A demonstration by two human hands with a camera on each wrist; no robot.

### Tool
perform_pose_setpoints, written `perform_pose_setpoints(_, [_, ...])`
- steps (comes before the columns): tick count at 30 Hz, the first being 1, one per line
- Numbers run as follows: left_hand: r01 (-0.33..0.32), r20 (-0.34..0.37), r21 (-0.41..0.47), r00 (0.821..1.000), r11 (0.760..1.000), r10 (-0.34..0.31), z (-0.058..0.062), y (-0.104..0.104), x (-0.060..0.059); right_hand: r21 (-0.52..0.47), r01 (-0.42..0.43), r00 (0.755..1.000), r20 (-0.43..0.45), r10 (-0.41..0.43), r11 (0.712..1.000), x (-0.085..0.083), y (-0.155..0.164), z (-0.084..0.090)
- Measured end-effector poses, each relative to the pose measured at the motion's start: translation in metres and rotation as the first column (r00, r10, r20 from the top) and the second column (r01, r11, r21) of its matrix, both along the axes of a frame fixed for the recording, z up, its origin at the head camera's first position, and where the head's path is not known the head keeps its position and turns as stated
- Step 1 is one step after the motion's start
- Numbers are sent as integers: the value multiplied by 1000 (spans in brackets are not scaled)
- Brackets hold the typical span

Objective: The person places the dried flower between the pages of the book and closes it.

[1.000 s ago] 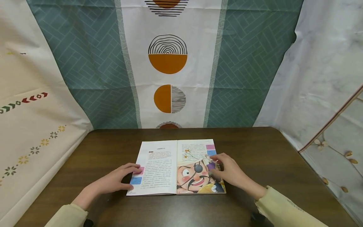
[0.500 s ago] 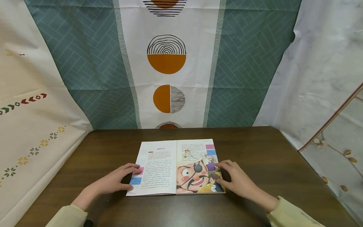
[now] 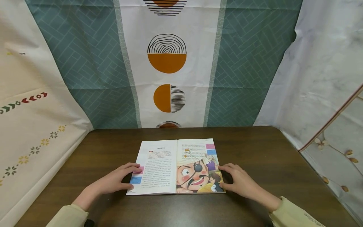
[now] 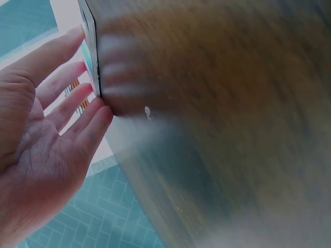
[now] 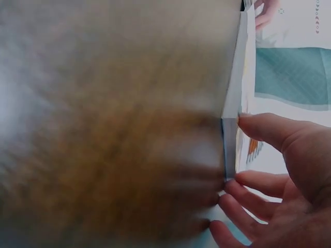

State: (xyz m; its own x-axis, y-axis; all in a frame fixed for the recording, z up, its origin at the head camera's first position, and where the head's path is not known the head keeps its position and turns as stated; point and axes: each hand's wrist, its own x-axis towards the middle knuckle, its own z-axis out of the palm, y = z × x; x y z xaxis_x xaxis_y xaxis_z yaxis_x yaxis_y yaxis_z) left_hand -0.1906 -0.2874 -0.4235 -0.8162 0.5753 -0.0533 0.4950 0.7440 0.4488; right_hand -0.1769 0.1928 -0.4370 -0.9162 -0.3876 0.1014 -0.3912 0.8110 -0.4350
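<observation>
An open book (image 3: 158,170) lies flat on the brown table, printed text on its left page and a large cartoon face with an eyepatch on the right page. My left hand (image 3: 112,179) rests at the left page's outer edge, fingertips on the paper and thumb near the lower corner. At the opposite edge, my right hand (image 3: 242,181) touches the right page with thumb and index finger. Loosely extended fingers show along the book's edge in the left wrist view. The right wrist view shows the thick page block (image 5: 232,93), with the right thumb and fingertips against its side.
The dark wooden table (image 3: 181,209) extends around the book. Behind it hangs a green and white patterned cloth (image 3: 241,63). A cream cloth (image 3: 37,126) borders the left side, and a pale marbled sheet (image 3: 320,104) borders the right.
My right hand has moved right and slightly down, from over the right page to the book's outer edge. The left hand and the book have stayed in place.
</observation>
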Motion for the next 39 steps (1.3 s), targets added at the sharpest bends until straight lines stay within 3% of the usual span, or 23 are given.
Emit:
perform_pose_setpoints(4, [-13,10,4,1000,1000,13,0,2,2,10,-18,1000,16,17,1000,-2,0,3])
perform_pose_setpoints(9, [-78,35,15,996,997,78,0,7,1,22,-18,999,35,17,1000,-2,0,1])
perform_pose_setpoints(13, [-124,34,36,992,992,123,0,11,-5,35,-18,998,54,16,999,-4,-1,1])
perform_pose_setpoints(19, [-198,99,56,976,979,192,-3,11,-18,37,-13,996,91,10,999,-5,-4,3])
perform_pose_setpoints(30, [-233,213,140,956,962,200,-3,11,-34,32,-29,996,91,26,999,-5,-3,3])
perform_pose_setpoints(39, [-296,334,205,917,933,218,-2,11,-45,27,-32,994,101,30,999,-5,0,6])
